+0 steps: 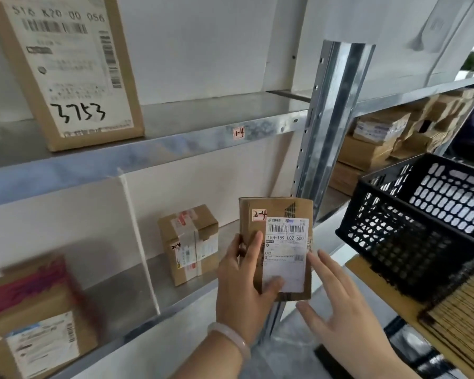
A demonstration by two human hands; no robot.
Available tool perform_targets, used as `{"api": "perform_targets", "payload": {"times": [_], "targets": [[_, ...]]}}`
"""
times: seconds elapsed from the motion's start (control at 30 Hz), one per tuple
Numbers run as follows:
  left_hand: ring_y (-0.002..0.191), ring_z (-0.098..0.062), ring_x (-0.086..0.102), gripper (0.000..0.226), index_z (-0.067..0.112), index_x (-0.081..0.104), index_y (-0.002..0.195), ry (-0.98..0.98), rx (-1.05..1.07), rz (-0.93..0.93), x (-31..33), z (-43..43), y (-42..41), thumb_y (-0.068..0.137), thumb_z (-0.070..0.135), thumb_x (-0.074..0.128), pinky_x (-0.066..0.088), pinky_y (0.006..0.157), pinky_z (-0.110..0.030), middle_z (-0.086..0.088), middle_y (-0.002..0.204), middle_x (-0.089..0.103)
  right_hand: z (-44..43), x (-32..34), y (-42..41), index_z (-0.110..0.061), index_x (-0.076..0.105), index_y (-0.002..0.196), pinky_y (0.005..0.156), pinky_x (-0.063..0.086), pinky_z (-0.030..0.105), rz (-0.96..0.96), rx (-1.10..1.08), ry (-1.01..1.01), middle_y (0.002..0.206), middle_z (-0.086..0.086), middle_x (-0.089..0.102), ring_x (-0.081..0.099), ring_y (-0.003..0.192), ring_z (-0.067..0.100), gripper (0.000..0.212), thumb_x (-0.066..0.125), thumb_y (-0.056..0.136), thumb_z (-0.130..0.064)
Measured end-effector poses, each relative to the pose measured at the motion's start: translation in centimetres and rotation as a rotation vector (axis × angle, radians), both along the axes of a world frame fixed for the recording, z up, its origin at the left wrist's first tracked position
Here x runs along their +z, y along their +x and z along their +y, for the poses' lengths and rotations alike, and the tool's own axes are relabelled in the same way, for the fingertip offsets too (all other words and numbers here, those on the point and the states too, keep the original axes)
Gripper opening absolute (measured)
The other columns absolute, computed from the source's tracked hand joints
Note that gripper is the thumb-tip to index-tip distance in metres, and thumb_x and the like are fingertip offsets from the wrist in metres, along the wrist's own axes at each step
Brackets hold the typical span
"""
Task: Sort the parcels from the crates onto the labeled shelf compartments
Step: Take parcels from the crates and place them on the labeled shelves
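You hold the small parcel (281, 209) up in front of the lower shelf (115, 296). It stands tall, with its long side going up and down and its label facing you.

Your left hand (241, 283) grips it from the left. The thumb lies across the bottom of the white shipping label (285, 258), and one finger rests on the front near the left edge. Your right hand (342, 313) is just beside the parcel's right edge. Its fingers are straight and spread and hold nothing. I cannot tell if the tips touch the cardboard. So the left hand is the one carrying the parcel.

A little sticker (259, 215) on the parcel says "2-4". The shipping label reads "15H-159-L02-600" under a barcode, and "L02" lower down.

The spot you want looks like the space just behind and to the left of the parcel, right of the white divider (137, 236). A taped box (188, 244) stands there, and it has "2-4" written on it too. I think you need to push the parcel forward and a bit left.

The tag (238, 132) on the shelf edge above says "1-4". The big box (66, 69) up there says "3753" and "516 K20 00 056". A black crate (422, 220) sits on your right.
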State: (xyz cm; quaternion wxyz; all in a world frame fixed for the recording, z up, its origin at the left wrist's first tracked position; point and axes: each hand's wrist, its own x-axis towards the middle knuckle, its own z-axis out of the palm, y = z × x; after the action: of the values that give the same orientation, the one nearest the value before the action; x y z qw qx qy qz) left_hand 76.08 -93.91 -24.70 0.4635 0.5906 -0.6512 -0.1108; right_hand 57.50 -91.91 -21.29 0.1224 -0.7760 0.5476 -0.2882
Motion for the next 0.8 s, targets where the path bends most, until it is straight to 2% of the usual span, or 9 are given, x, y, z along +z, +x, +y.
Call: {"api": "perform_targets", "payload": {"times": [0.17,0.23,0.33,0.4,0.5,0.67,0.8], "targets": [[0.145,-0.021,0.025,0.099,0.058,0.0,0.149,0.031,0.051,-0.034,-1.4,-3.9,-0.4,0.086,0.037,0.074,0.037,0.114,-0.047,0.0,0.161,0.017,-3.8,-1.2,-0.9,-0.065,0.003,0.14,0.099,0.045,0.03,0.022,0.054,0.028,0.148,-0.043,-0.003,0.031,0.137,0.002,0.085,0.062,0.082,-0.053],[0.143,-0.023,0.029,0.099,0.054,0.001,0.151,0.035,0.086,-0.074,-2.1,-5.6,-0.4,0.086,0.036,0.073,0.038,0.112,-0.049,-0.002,0.16,0.019,-6.0,-1.7,-1.2,-0.066,0.002,0.14,0.095,0.05,0.034,0.034,0.061,0.047,0.149,-0.041,-0.002,0.033,0.135,0.003,0.083,0.062,0.083,-0.053],[0.141,-0.024,0.033,0.092,0.049,0.003,0.153,0.061,0.144,-0.086,-3.6,-7.7,-1.0,0.089,0.041,0.07,0.039,0.11,-0.049,-0.004,0.16,0.022,-9.1,-3.0,-1.7,-0.064,-0.001,0.138,0.099,0.048,0.035,0.064,0.133,0.07,0.154,-0.033,0.002,0.027,0.139,0.004,0.082,0.059,0.084,-0.053],[0.14,-0.024,0.035,0.09,0.049,0.001,0.153,0.083,0.208,-0.079,-4.4,-9.2,-1.4,0.091,0.045,0.066,0.041,0.109,-0.049,-0.005,0.16,0.023,-11.1,-3.8,-2.1,-0.065,-0.006,0.137,0.103,0.044,0.032,0.075,0.182,0.089,0.153,-0.034,-0.003,0.025,0.14,0.003,0.082,0.057,0.085,-0.055],[0.138,-0.029,0.038,0.086,0.047,0.003,0.153,0.066,0.314,-0.084,-5.4,-11.5,-1.8,0.092,0.046,0.064,0.041,0.108,-0.054,-0.011,0.159,0.027,-14.1,-4.7,-2.4,-0.069,-0.015,0.132,0.108,0.041,0.034,0.082,0.247,0.118,0.152,-0.035,-0.009,0.024,0.141,0.004,0.086,0.057,0.086,-0.056],[0.137,-0.03,0.033,0.092,0.052,-0.007,0.15,0.08,0.438,-0.09,-7.4,-14.5,-2.2,0.092,0.044,0.063,0.037,0.109,-0.059,-0.014,0.159,0.026,-17.8,-7.4,-2.9,-0.06,-0.007,0.142,0.108,0.04,0.033,0.077,0.321,0.101,0.156,-0.03,-0.002,0.02,0.143,0.002,0.084,0.054,0.086,-0.06],[0.139,-0.027,0.029,0.1,0.052,-0.012,0.149,0.045,0.452,0.009,-9.1,-15.9,-2.4,0.089,0.042,0.067,0.033,0.112,-0.052,-0.014,0.159,0.024,-19.1,-9.3,-3.6,-0.059,-0.002,0.144,0.1,0.048,0.033,0.055,0.339,0.105,0.156,-0.03,0.006,0.028,0.139,0.003,0.087,0.061,0.084,-0.054]]}}
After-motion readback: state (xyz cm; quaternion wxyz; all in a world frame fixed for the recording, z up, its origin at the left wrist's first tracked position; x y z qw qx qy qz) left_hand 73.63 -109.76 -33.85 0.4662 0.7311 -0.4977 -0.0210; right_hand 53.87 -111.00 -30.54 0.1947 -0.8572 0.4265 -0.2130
